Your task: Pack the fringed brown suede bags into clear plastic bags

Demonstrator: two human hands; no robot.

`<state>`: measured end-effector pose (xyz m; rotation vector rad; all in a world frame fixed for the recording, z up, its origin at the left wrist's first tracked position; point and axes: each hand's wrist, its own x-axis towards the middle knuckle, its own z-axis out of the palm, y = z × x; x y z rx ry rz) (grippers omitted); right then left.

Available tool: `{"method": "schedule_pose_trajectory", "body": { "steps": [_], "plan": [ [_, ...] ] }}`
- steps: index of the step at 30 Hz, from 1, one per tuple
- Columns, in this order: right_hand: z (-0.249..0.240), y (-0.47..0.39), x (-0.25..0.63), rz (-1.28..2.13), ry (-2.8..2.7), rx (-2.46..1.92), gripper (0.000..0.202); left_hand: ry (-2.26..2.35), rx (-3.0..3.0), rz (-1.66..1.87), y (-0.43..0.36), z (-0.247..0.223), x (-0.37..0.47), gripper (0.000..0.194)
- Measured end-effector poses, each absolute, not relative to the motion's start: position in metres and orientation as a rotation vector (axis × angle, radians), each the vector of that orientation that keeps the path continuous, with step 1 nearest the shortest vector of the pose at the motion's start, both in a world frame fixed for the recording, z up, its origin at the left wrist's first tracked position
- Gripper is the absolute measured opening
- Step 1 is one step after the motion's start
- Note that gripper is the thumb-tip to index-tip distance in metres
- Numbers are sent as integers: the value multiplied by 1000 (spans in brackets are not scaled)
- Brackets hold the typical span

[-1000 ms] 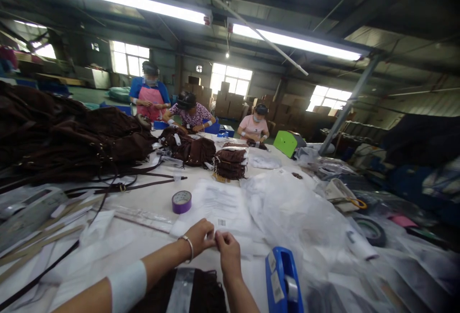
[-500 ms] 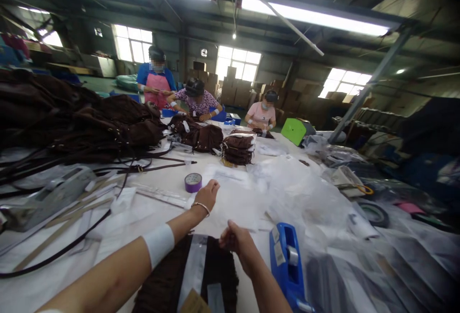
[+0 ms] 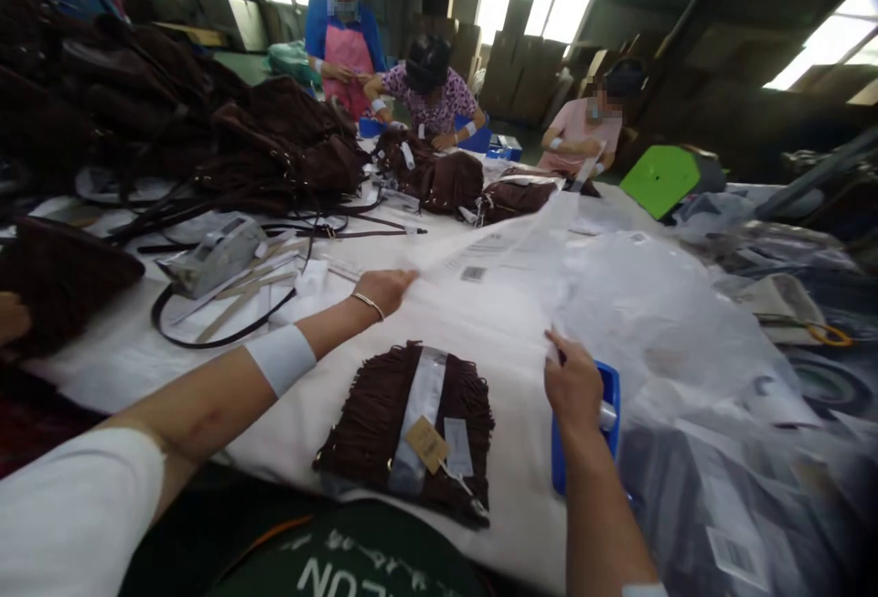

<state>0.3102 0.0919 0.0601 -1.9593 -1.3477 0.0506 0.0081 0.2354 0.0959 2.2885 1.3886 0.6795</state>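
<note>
A clear plastic bag (image 3: pixel 500 291) with printed lines and a barcode label is stretched above the table. Its left edge is pinched in my left hand (image 3: pixel 388 292); its near right edge is gripped by my right hand (image 3: pixel 574 379). Below them, close to my body, a dark brown fringed bag (image 3: pixel 367 410) lies flat. A strip of clear wrap runs across it, and a tan hang tag (image 3: pixel 426 443) and a pale label (image 3: pixel 458 446) rest on top. Partly hidden behind my right hand and forearm is a blue tape dispenser (image 3: pixel 560 455).
Brown bags (image 3: pixel 274 140) are heaped at the far left, near a grey tape dispenser (image 3: pixel 216 254) and straps. Loose plastic (image 3: pixel 658 323) covers the right side. Several people work across the table; another person's hand (image 3: pixel 10 318) is beside a dark bag (image 3: pixel 65 282) at left.
My hands have moved apart, and the plastic bag is now lifted and spread between them. My view has tilted down, bringing the whole fringed bag into sight. A hand and dark bag appear at left.
</note>
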Motion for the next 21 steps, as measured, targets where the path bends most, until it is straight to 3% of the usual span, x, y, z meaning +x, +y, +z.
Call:
{"method": "schedule_pose_trajectory", "body": {
  "steps": [5, 9, 13, 17, 21],
  "plan": [
    [16, 95, 277, 713, -563, -1431, 58, 1391, 1293, 937, 225, 50, -13, 43],
    [-1, 119, 261, 1080, -433, -1101, 54, 1190, 1033, 882, 226, 19, 4, 30],
    [-6, 116, 256, 1274, -567, -1247, 58, 1068, 916, 812, 226, 4, -1, 21],
    [-5, 96, 259, 1361, -735, -1381, 36, 1010, 902, 703, 213, -9, -25, 16],
    [-9, 88, 262, 1498, -714, -1389, 38, 1003, 833, 679, 195, -18, -40, 15]
  ]
}}
